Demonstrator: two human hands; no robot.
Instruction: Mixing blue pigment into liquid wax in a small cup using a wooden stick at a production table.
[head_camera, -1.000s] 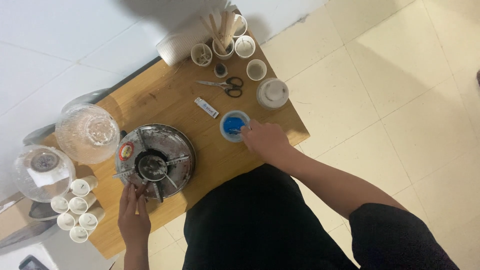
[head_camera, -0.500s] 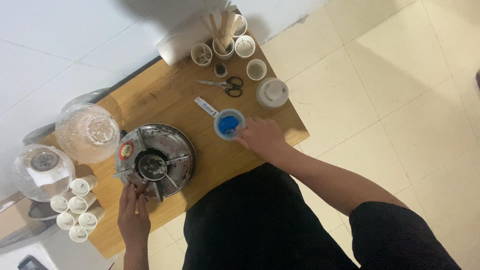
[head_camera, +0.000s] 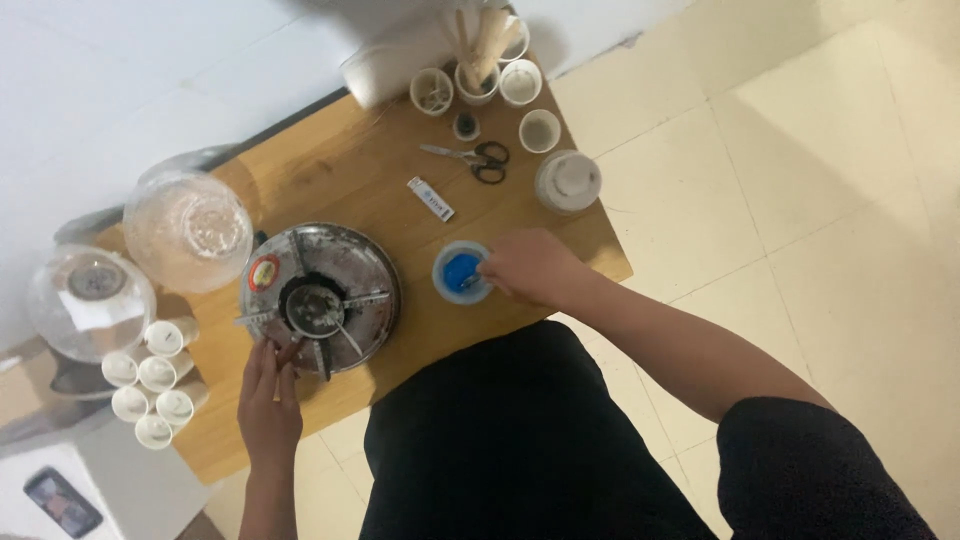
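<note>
A small white cup with blue stuff inside (head_camera: 460, 272) stands on the wooden table (head_camera: 360, 190) near its front edge. My right hand (head_camera: 532, 267) rests at the cup's right rim and holds a thin stick that dips into the blue. A round metal pan with a small dark bowl at its centre (head_camera: 320, 297) sits left of the cup. My left hand (head_camera: 270, 388) touches the pan's near rim, fingers close together around a thin dark piece there.
Scissors (head_camera: 470, 158), a small white tube (head_camera: 430, 198), several white cups and a cup of wooden sticks (head_camera: 478, 60) stand at the table's far end. Two glass domes (head_camera: 188, 230) and a cluster of small white cups (head_camera: 150, 385) are on the left. Tiled floor lies to the right.
My right hand and the blue cup have shifted a little toward the table's front edge. My left hand stays at the pan's rim.
</note>
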